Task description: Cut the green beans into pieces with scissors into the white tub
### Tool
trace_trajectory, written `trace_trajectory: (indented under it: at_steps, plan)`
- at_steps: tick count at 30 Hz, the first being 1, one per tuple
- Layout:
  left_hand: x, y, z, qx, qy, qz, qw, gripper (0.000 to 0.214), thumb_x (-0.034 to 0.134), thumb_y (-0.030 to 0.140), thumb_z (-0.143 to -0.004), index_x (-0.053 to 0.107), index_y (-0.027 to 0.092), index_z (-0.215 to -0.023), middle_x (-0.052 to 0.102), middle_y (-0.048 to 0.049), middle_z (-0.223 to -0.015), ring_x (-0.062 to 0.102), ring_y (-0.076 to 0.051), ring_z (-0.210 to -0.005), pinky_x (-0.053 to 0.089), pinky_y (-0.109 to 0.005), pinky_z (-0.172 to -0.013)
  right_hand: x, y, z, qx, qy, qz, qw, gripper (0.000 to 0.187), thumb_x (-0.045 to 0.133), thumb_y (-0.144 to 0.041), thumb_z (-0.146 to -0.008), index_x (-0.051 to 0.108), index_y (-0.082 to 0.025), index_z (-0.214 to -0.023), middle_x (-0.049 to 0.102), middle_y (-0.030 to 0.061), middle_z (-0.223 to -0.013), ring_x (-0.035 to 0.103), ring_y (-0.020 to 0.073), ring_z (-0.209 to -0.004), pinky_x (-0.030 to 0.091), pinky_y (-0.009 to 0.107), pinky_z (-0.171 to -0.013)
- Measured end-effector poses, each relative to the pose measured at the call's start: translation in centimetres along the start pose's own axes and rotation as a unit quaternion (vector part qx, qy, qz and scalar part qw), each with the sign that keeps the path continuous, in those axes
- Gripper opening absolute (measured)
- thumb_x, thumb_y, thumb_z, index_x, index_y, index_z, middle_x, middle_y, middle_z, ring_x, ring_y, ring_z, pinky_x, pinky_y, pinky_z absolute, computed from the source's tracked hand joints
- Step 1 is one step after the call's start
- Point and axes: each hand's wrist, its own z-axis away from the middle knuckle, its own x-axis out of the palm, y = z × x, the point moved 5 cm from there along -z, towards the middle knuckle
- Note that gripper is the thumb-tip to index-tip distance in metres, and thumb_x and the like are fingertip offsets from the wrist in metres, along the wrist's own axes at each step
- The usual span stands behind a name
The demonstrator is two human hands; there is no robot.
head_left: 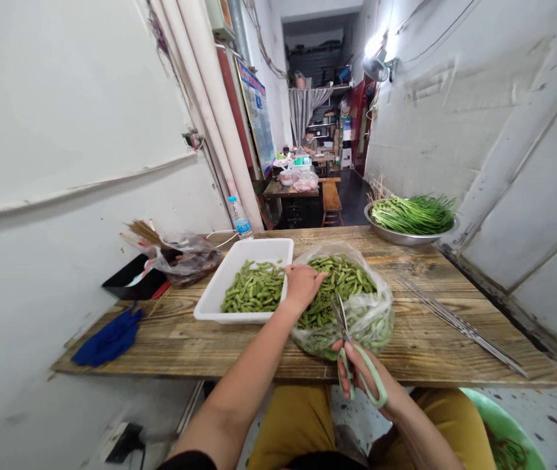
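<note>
My right hand [357, 375] grips a pair of scissors [369, 378] by its pale green handles, the blades pointing up and slightly apart in front of the bag. A clear plastic bag [374, 316] lies open on the table, full of green edamame pods [340, 277]. Over the bag's left edge, next to the tray, my left hand [302, 284] is held with its fingers curled; what they hold, if anything, is hidden. To its left stands a white plastic tray [217, 287] with a heap of pods [254, 287] in it.
On the wooden table [185, 343] lie a blue cloth [107, 336], a black box [129, 277], a water bottle [240, 219] and metal skewers [464, 320]. A steel bowl [413, 238] of green stalks stands back right. Below right is a green basin [518, 424]. A person [309, 142] sits farther back.
</note>
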Motion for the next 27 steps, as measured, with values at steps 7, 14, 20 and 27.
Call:
trace_trajectory:
  at_steps: [7, 14, 20, 27]
  plan:
    - [4.6, 2.8, -4.5, -0.006, -0.099, 0.031, 0.995, 0.011, 0.060, 0.010, -0.068, 0.069, 0.013, -0.073, 0.066, -0.0174, -0.089, 0.057, -0.031, -0.096, 0.035, -0.040, -0.088, -0.9, -0.2, 0.4, -0.017, 0.017, 0.032, 0.999, 0.041, 0.051, -0.057, -0.083, 0.050, -0.019, -0.097, 0.049, -0.0042, -0.063, 0.048, 0.0099, -0.047, 0.044, 0.023, -0.044]
    - [4.0, 2.4, -5.4, -0.005, -0.113, 0.093, 0.989, 0.012, 0.062, 0.009, -0.064, 0.068, 0.016, -0.072, 0.066, -0.0044, -0.068, 0.060, -0.018, -0.071, 0.042, -0.026, -0.065, -1.0, -0.6, 0.3, -0.027, 0.031, 0.014, 0.999, 0.039, 0.053, -0.056, -0.082, 0.049, -0.020, -0.094, 0.050, -0.0043, -0.065, 0.048, 0.0100, -0.048, 0.045, 0.024, -0.043]
    - [2.5, 0.0, -0.4, -0.152, -0.057, 0.443, 0.882, 0.014, 0.069, 0.026, -0.069, 0.062, 0.013, -0.072, 0.062, -0.0003, -0.060, 0.060, -0.012, -0.057, 0.039, -0.020, -0.049, -1.1, -1.0, 0.0, -0.010, 0.066, 0.021, 0.998, 0.041, 0.054, -0.060, -0.078, 0.049, -0.021, -0.090, 0.051, -0.0047, -0.062, 0.049, 0.0094, -0.046, 0.043, 0.022, -0.041]
    - [3.5, 0.5, 5.0, -0.245, -0.010, 0.641, 0.727, 0.028, 0.079, 0.027, -0.060, 0.061, 0.010, -0.074, 0.063, -0.0006, -0.062, 0.061, -0.009, -0.056, 0.050, -0.021, -0.056, -0.3, -1.0, -0.8, 0.011, 0.080, 0.029, 0.996, 0.046, 0.055, -0.065, -0.074, 0.047, -0.020, -0.081, 0.052, -0.0056, -0.057, 0.048, 0.0082, -0.041, 0.042, 0.020, -0.037]
